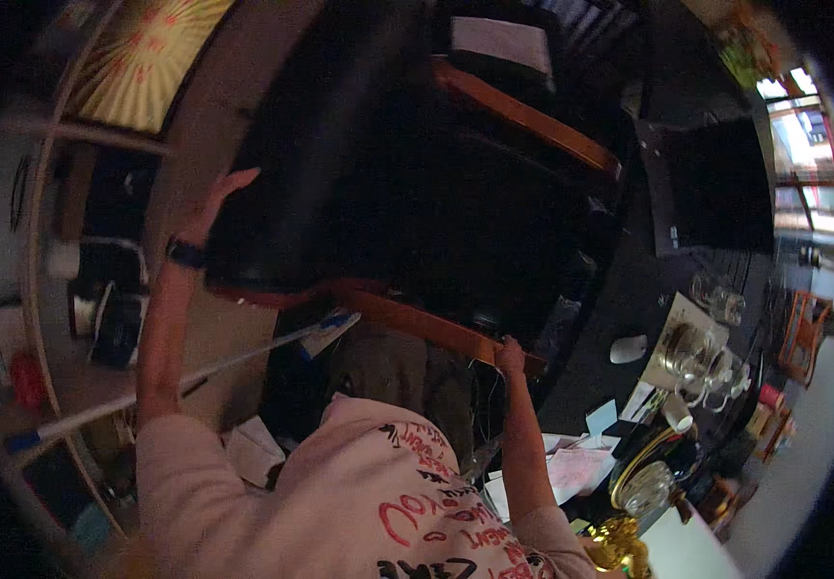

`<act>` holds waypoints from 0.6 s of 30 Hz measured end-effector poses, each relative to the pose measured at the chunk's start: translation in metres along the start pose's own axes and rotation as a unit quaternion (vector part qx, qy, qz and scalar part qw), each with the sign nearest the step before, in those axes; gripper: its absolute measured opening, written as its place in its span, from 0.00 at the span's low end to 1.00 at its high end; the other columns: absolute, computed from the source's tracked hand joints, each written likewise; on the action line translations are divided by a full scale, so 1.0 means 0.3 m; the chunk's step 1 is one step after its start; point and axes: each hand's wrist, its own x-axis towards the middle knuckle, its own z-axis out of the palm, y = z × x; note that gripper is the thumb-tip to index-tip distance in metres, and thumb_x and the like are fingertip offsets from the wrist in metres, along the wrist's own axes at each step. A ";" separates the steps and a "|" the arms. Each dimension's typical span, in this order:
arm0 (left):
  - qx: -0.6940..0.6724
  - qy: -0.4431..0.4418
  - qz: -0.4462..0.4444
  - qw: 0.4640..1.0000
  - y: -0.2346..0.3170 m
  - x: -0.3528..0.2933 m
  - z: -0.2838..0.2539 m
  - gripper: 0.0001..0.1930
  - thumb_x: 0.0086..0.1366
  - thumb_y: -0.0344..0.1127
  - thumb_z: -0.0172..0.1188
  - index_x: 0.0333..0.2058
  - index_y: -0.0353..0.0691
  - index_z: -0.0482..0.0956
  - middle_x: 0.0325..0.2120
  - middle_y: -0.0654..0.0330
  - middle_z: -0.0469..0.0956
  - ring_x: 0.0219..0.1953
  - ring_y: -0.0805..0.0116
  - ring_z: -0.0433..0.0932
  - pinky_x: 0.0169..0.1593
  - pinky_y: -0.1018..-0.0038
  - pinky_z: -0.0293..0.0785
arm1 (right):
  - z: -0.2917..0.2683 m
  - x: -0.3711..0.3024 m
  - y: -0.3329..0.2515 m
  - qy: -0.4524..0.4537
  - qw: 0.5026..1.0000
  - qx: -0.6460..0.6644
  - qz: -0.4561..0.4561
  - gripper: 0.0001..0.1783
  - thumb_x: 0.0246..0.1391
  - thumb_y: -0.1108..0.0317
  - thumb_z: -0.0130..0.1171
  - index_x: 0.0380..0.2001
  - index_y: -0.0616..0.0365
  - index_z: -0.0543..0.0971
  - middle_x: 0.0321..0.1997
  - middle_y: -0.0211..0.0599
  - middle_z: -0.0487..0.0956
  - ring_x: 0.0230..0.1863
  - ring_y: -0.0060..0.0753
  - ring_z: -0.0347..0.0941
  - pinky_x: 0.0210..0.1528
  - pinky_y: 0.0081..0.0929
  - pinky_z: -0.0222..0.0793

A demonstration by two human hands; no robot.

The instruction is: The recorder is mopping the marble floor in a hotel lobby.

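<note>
A large black armchair with brown wooden armrests fills the middle. My left hand is at the left edge of its backrest, closed around that edge; one digit lies over the black surface and the other fingers are mostly hidden. A dark band circles my left wrist. My right hand is wrapped around the near wooden armrest, close to its right end. A pale pole with blue ends slants beneath my left forearm, touched by neither hand as far as I can see.
On the right, a dark desk bears a white mouse, a black monitor, glass teapots, papers and a gold figurine. Shelves line the left side, below a lit fan-patterned panel.
</note>
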 end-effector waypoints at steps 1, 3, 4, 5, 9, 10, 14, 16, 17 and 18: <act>-0.056 -0.011 0.063 0.996 -0.013 -0.008 -0.019 0.23 0.47 0.44 0.53 0.38 0.34 0.68 0.40 0.56 0.66 0.45 0.70 0.62 0.48 0.75 0.56 | -0.010 -0.038 -0.045 0.050 0.996 0.067 -0.005 0.22 0.43 0.57 0.46 0.40 0.61 0.64 0.38 0.50 0.67 0.40 0.47 0.63 0.42 0.35 0.59; 0.018 -0.063 0.045 0.997 -0.055 0.029 -0.116 0.23 0.47 0.44 0.53 0.39 0.34 0.67 0.41 0.55 0.65 0.45 0.67 0.62 0.49 0.75 0.55 | -0.017 -0.111 -0.153 0.100 0.986 0.130 -0.022 0.23 0.44 0.60 0.45 0.40 0.65 0.63 0.38 0.51 0.67 0.39 0.48 0.64 0.41 0.37 0.59; -0.008 -0.086 0.054 0.995 -0.087 0.043 -0.133 0.26 0.47 0.46 0.53 0.41 0.34 0.64 0.42 0.54 0.64 0.45 0.66 0.62 0.49 0.75 0.55 | -0.021 -0.137 -0.175 0.115 0.985 0.130 -0.022 0.21 0.43 0.60 0.46 0.40 0.63 0.63 0.38 0.51 0.67 0.40 0.49 0.63 0.40 0.36 0.59; -0.033 -0.111 0.064 0.991 -0.107 0.041 -0.136 0.29 0.47 0.47 0.53 0.44 0.34 0.61 0.44 0.54 0.62 0.45 0.65 0.62 0.49 0.74 0.54 | -0.026 -0.151 -0.198 0.131 0.982 0.132 -0.023 0.21 0.42 0.61 0.47 0.39 0.61 0.63 0.37 0.51 0.67 0.41 0.49 0.62 0.40 0.35 0.59; 0.110 0.038 0.013 0.993 -0.089 -0.121 -0.086 0.32 0.49 0.49 0.50 0.48 0.35 0.54 0.46 0.52 0.59 0.47 0.59 0.60 0.49 0.71 0.55 | -0.006 -0.231 -0.264 0.159 0.976 0.109 -0.096 0.20 0.42 0.64 0.46 0.40 0.61 0.62 0.37 0.52 0.67 0.40 0.48 0.64 0.39 0.34 0.60; 0.177 0.113 0.156 0.965 -0.178 -0.149 -0.078 0.32 0.50 0.47 0.50 0.49 0.36 0.52 0.46 0.51 0.58 0.48 0.57 0.59 0.49 0.68 0.55 | 0.012 -0.241 -0.279 0.146 0.973 0.133 -0.116 0.19 0.42 0.66 0.46 0.40 0.61 0.62 0.37 0.52 0.68 0.39 0.46 0.64 0.39 0.32 0.60; 0.322 0.186 0.294 0.881 -0.303 -0.468 -0.040 0.32 0.51 0.37 0.49 0.52 0.42 0.44 0.51 0.50 0.48 0.53 0.56 0.49 0.53 0.67 0.49 | 0.100 -0.292 -0.303 0.094 0.938 0.244 -0.226 0.19 0.42 0.72 0.47 0.41 0.61 0.61 0.36 0.49 0.68 0.38 0.40 0.66 0.38 0.29 0.61; 0.317 0.156 0.252 0.901 -0.384 -0.655 -0.031 0.32 0.50 0.35 0.50 0.51 0.40 0.45 0.51 0.50 0.49 0.52 0.55 0.51 0.52 0.66 0.51 | 0.117 -0.345 -0.316 0.067 0.945 0.207 -0.244 0.19 0.41 0.73 0.48 0.41 0.60 0.61 0.36 0.49 0.68 0.38 0.39 0.67 0.37 0.28 0.62; 0.307 0.108 0.217 0.920 -0.431 -0.748 -0.034 0.32 0.49 0.34 0.51 0.51 0.39 0.47 0.50 0.50 0.50 0.52 0.55 0.52 0.50 0.64 0.53 | 0.124 -0.384 -0.322 0.045 0.952 0.178 -0.244 0.20 0.41 0.74 0.48 0.41 0.60 0.60 0.36 0.48 0.68 0.37 0.38 0.67 0.36 0.27 0.62; 0.310 0.114 0.213 0.920 -0.493 -0.827 -0.045 0.32 0.49 0.34 0.51 0.51 0.39 0.47 0.50 0.50 0.50 0.52 0.55 0.52 0.50 0.64 0.53 | 0.146 -0.416 -0.316 0.041 0.951 0.178 -0.251 0.20 0.41 0.74 0.48 0.41 0.60 0.60 0.36 0.48 0.68 0.37 0.38 0.67 0.36 0.27 0.62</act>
